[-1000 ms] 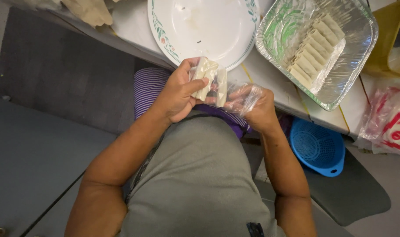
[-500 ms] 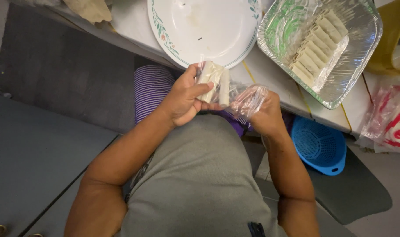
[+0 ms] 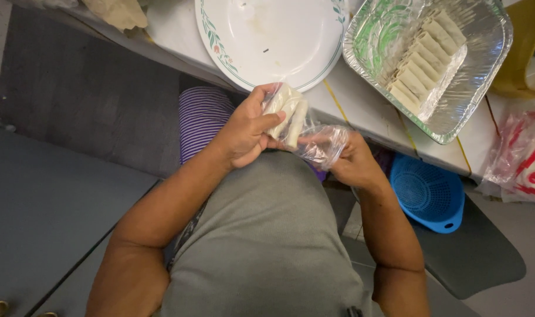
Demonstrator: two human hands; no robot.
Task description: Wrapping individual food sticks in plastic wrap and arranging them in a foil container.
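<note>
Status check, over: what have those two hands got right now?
Left hand grips pale rolls in a clear bag. Right hand holds the bag's other end. Nothing between hands and plate.

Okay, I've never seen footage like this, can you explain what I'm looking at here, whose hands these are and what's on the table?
There is no machine here. The camera is worn on a person's head and looks straight down, so you see their own arms, grey shirt and lap.

The left hand has its grip on a few pale, uncooked rolls inside a clear plastic bag. The right hand holds the loose end of that bag.

On the white table above the hands lie a white plate with a flowered rim, bare but for smears, and a foil tray with a row of similar rolls. Lower down on the right sits a blue basket, with a red and white bag beside it.
</note>
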